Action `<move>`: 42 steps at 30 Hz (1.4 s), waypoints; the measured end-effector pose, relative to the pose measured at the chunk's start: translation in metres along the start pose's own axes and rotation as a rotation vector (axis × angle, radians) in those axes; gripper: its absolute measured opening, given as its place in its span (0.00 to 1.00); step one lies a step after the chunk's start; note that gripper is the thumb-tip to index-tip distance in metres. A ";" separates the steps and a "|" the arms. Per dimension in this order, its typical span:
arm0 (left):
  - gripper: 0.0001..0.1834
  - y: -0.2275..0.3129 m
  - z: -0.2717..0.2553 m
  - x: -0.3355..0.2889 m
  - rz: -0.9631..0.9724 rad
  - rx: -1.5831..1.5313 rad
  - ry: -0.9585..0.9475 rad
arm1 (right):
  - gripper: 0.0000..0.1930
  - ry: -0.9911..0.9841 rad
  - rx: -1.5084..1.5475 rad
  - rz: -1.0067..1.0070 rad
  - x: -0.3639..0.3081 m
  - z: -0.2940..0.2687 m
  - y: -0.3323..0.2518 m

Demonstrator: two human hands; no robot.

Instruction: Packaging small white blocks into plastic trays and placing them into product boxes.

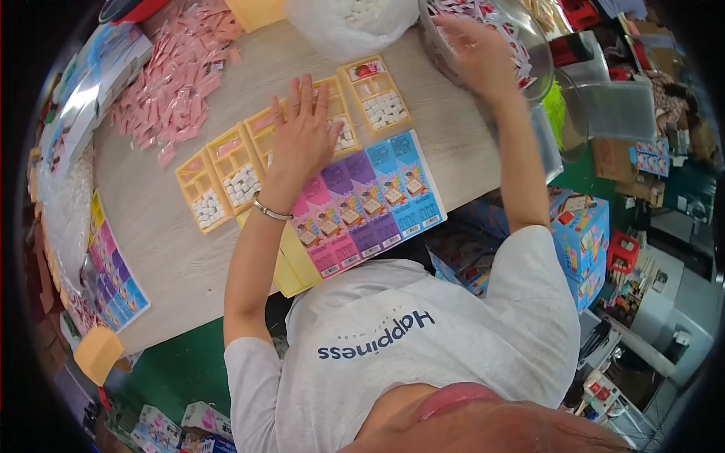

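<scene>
My left hand lies with fingers stretched out over the middle yellow trays. Several of these compartment trays stand in a row, holding small white blocks and flat pink packets. The rightmost tray also has a small packet with a red picture in its top compartment. My right hand is at a clear round bowl of small red-and-white packets; its fingers are smeared by motion, and I cannot tell what they hold. Below the trays lies a colourful printed card sheet, pink to purple to blue, partly behind my left forearm.
A pile of pink packets spreads at the far left of the table. A white plastic bag with white blocks sits at the back. Another printed sheet is at the left edge. Blue printed boxes stand at the right, below the table.
</scene>
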State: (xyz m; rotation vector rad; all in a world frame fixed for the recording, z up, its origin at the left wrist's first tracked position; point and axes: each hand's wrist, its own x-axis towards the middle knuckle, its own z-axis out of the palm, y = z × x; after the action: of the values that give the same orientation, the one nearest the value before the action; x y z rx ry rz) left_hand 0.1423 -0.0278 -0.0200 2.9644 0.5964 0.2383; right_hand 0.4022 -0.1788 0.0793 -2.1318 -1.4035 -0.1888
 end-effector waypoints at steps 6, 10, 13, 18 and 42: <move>0.40 0.036 0.015 0.034 0.129 -0.065 -0.002 | 0.23 -0.704 -0.546 0.439 0.013 -0.015 0.098; 0.42 0.036 0.016 0.032 0.133 -0.148 -0.044 | 0.22 -0.485 -0.627 0.337 0.000 -0.011 0.105; 0.46 0.014 0.009 0.021 0.033 -0.306 0.118 | 0.18 -0.259 -0.650 0.306 0.006 -0.024 0.059; 0.55 -0.036 -0.027 -0.012 -0.063 -0.065 -0.096 | 0.09 -0.326 0.219 -0.092 0.009 0.014 -0.059; 0.40 -0.006 -0.009 -0.008 0.087 -0.043 0.094 | 0.16 -0.310 -0.770 0.408 0.023 -0.042 0.101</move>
State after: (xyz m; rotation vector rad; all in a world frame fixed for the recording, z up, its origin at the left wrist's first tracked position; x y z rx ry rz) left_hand 0.1315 -0.0249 -0.0132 2.9547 0.4660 0.3957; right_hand 0.5087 -0.2111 0.0845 -3.1487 -1.1109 -0.2780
